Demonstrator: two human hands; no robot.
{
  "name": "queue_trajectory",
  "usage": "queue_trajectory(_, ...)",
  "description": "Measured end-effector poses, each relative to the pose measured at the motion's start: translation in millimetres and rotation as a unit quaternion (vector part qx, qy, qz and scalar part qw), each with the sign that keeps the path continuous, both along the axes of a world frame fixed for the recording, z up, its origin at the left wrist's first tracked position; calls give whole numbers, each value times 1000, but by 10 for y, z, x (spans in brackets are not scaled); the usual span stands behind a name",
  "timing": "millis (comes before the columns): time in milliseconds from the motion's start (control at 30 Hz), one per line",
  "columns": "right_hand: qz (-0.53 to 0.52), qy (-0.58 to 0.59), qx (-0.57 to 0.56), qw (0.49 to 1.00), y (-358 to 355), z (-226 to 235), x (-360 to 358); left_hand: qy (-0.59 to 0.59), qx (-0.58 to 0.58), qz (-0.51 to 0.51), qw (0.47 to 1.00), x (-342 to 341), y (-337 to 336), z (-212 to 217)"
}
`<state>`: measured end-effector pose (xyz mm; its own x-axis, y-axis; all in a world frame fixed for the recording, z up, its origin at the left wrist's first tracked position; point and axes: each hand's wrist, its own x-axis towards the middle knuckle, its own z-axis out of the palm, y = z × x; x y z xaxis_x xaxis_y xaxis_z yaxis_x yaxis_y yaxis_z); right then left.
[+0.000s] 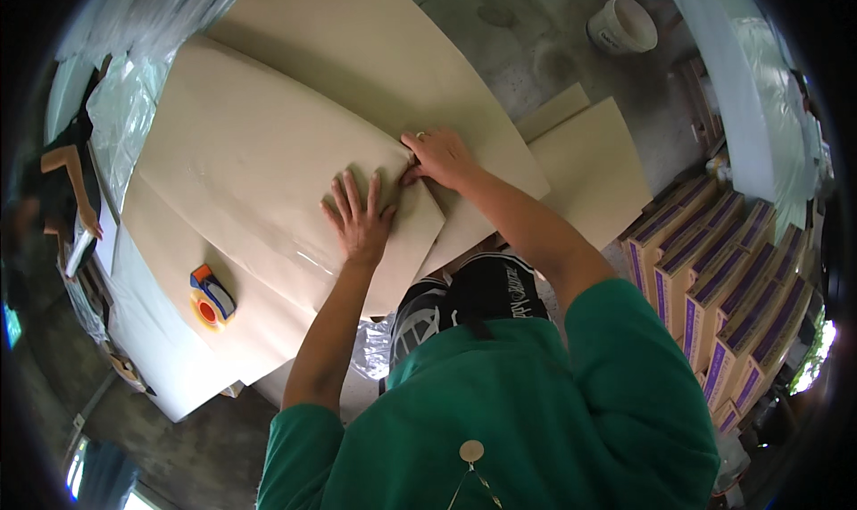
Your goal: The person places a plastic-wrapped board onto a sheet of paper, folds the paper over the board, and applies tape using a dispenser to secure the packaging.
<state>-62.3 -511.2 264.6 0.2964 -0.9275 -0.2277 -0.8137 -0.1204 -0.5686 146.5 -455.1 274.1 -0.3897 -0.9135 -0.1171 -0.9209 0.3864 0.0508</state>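
Note:
A large flat bundle wrapped in brown paper (259, 144) lies in front of me, with a fold running across it. My left hand (361, 224) presses flat on the paper, fingers spread, close to its right corner. My right hand (441, 159), with a ring on one finger, pinches the folded paper edge at that corner. Part of its grip is hidden under the hand. A tape dispenser (212, 298) with a roll of yellowish tape sits on the paper to the left, apart from both hands.
More brown sheets (589, 166) stick out at the right. Stacked long cartons (714, 287) with purple strips stand at the far right. A white bucket (622, 25) is on the concrete floor. Clear plastic film (125, 108) lies at the left, near another person (67, 184) holding something white.

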Motion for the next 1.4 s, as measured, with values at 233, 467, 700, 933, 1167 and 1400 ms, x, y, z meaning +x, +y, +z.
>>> queue_trajectory(233,-263,-138,11,955,944,-54,506,0,-31,-25,999,-180,-245,-124)
queue_trajectory(467,-399,-343,117,842,951,145,315,22,9,-4,1000,-302,-284,190)
queue_trajectory(700,-228,-263,261,900,534,284,181,383,7,280,881,321,309,561)
queue_trajectory(933,-262,-596,478,590,506,-37,292,544,426,489,532,8,1907,715)
queue_trajectory(1167,-296,-562,379,673,698,-303,532,643,399,425,497,-367,1667,856)
queue_trajectory(1400,-125,-452,559,684,1768,-230,635,549,264,333,719,-103,1293,1289)
